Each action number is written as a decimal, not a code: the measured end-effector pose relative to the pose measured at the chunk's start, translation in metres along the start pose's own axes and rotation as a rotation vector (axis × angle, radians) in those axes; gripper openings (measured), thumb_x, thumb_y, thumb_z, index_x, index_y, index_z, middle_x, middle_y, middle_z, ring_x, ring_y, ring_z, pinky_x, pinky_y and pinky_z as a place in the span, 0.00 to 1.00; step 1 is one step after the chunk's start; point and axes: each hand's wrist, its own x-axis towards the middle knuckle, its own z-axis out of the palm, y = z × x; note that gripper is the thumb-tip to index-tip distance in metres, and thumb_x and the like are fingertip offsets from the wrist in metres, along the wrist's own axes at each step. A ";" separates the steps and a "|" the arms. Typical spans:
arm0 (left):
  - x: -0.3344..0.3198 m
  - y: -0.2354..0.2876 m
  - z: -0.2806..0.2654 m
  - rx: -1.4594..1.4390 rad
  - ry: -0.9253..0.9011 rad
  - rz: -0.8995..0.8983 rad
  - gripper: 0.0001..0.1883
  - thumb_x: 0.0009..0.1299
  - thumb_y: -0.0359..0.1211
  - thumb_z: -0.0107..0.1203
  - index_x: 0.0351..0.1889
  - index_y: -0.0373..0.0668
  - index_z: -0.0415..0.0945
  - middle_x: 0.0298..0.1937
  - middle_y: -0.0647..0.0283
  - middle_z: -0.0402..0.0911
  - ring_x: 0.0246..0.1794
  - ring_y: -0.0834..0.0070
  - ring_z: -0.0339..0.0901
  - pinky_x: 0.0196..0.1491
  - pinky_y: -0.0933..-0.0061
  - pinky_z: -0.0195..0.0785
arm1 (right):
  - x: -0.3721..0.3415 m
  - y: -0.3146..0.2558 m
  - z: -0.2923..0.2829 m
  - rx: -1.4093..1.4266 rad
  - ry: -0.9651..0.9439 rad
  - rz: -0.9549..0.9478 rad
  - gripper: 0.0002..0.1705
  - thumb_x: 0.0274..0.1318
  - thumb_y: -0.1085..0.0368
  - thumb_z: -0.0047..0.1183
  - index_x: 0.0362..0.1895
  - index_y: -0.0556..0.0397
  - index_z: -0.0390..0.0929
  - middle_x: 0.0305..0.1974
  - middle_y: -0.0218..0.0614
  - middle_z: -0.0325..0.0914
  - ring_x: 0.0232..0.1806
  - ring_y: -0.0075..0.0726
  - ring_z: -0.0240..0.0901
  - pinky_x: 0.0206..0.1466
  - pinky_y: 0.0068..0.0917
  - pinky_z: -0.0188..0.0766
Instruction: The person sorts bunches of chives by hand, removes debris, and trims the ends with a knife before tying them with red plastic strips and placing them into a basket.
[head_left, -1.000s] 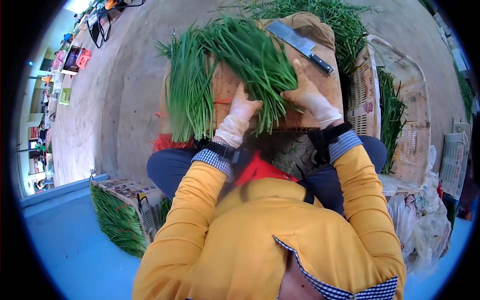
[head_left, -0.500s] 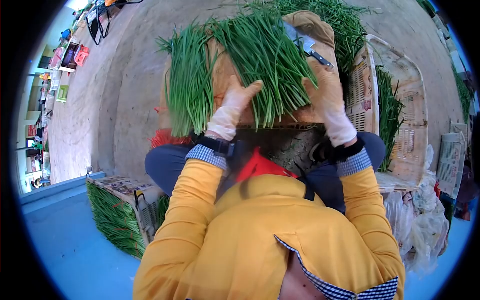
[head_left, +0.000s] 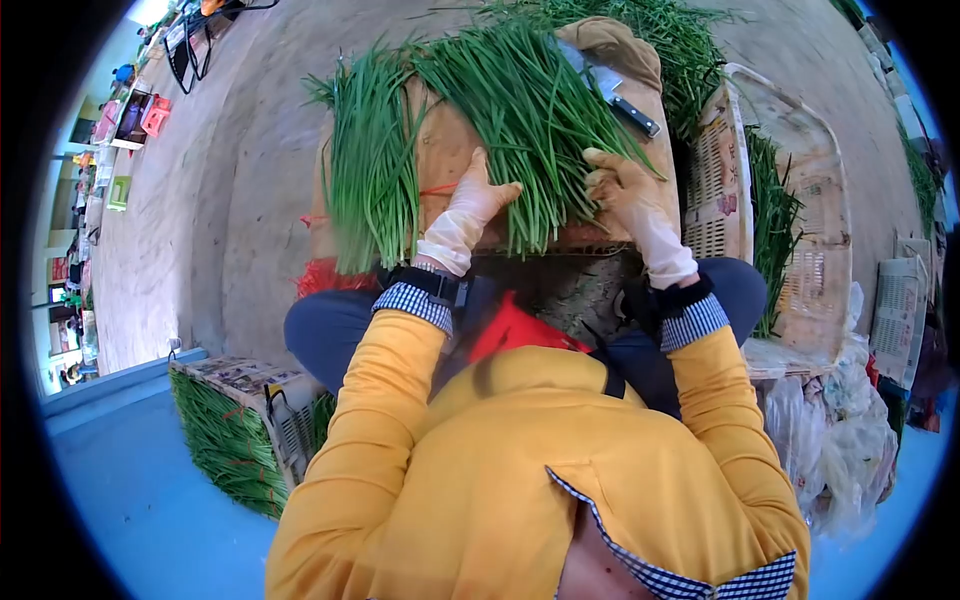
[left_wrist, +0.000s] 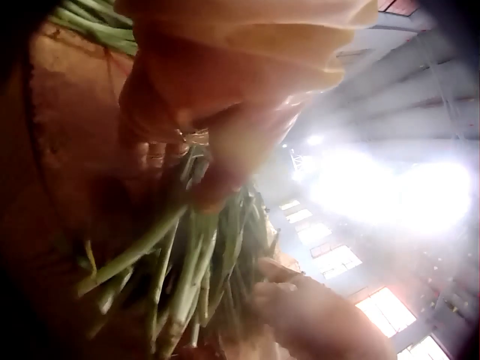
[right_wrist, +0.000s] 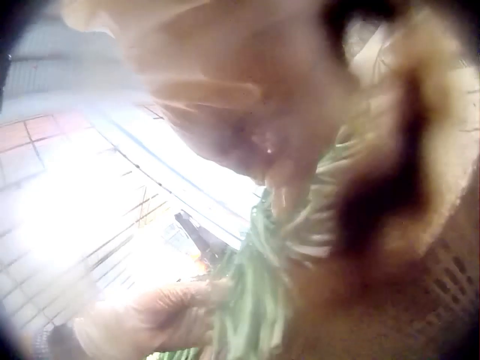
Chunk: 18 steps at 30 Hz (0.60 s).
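Observation:
Long green stalks (head_left: 525, 110) lie fanned over the right part of a wooden board (head_left: 445, 145), with their pale ends toward the person. The gloved left hand (head_left: 472, 205) holds their lower left edge, its thumb over the stalks. In the left wrist view, the left hand (left_wrist: 217, 97) has its thumb against the stalks (left_wrist: 187, 277). At the lower right edge, the gloved right hand (head_left: 635, 200) has curled fingers on the outer stalks. The right wrist view is blurred; the right hand (right_wrist: 247, 97) meets the stalks (right_wrist: 255, 300). A second bundle (head_left: 375, 160) lies on the left.
A cleaver (head_left: 635, 115) lies at the board's upper right, its blade partly under leaves, beside a brown cloth (head_left: 615, 45). Loose greens (head_left: 675, 60) lie behind. A crate (head_left: 720, 190) with greens stands right; another crate (head_left: 295, 420) stands lower left. Red ties (head_left: 330, 280) lie left.
The stalks have spread wider to the right since the first frame. Half a second ago the right hand was more extended beside them; now its fingers curl onto their edge, farther left.

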 end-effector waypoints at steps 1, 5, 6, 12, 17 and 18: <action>-0.004 0.013 -0.003 -0.001 0.002 -0.003 0.50 0.52 0.32 0.65 0.67 0.26 0.43 0.66 0.42 0.59 0.66 0.57 0.60 0.65 0.72 0.53 | -0.009 -0.015 -0.002 -0.027 0.063 -0.047 0.17 0.56 0.79 0.44 0.50 0.59 0.74 0.31 0.27 0.72 0.27 0.16 0.63 0.31 0.13 0.64; -0.011 0.059 -0.017 0.560 0.204 0.031 0.41 0.56 0.38 0.62 0.64 0.31 0.54 0.58 0.40 0.67 0.57 0.51 0.67 0.59 0.64 0.62 | -0.025 -0.003 -0.005 -0.099 0.142 -0.154 0.15 0.56 0.78 0.44 0.47 0.60 0.76 0.33 0.29 0.73 0.31 0.20 0.66 0.34 0.18 0.68; -0.012 0.070 -0.020 0.597 0.250 0.190 0.37 0.58 0.39 0.61 0.63 0.35 0.58 0.55 0.40 0.69 0.53 0.49 0.69 0.56 0.61 0.64 | -0.027 0.008 -0.007 -0.050 0.117 -0.167 0.15 0.56 0.78 0.43 0.46 0.59 0.76 0.37 0.32 0.74 0.36 0.22 0.68 0.39 0.19 0.70; 0.029 0.065 0.018 0.968 -0.064 0.633 0.30 0.68 0.46 0.48 0.68 0.62 0.56 0.71 0.57 0.53 0.70 0.55 0.51 0.68 0.51 0.45 | -0.016 0.002 0.039 -0.933 0.111 -0.338 0.12 0.51 0.61 0.56 0.39 0.52 0.77 0.33 0.48 0.75 0.36 0.54 0.73 0.40 0.40 0.69; 0.047 0.052 0.016 1.023 -0.283 0.451 0.32 0.69 0.50 0.45 0.71 0.60 0.50 0.73 0.55 0.48 0.73 0.53 0.44 0.69 0.49 0.37 | -0.009 0.015 0.028 -0.817 0.139 -0.078 0.14 0.54 0.56 0.47 0.31 0.53 0.78 0.33 0.49 0.78 0.39 0.53 0.75 0.43 0.42 0.70; 0.047 0.052 0.018 1.019 -0.284 0.448 0.32 0.69 0.50 0.45 0.71 0.60 0.50 0.73 0.55 0.48 0.73 0.53 0.44 0.69 0.49 0.37 | -0.009 0.014 0.024 -0.734 0.164 -0.029 0.14 0.55 0.56 0.47 0.32 0.53 0.78 0.32 0.49 0.78 0.39 0.54 0.74 0.43 0.42 0.70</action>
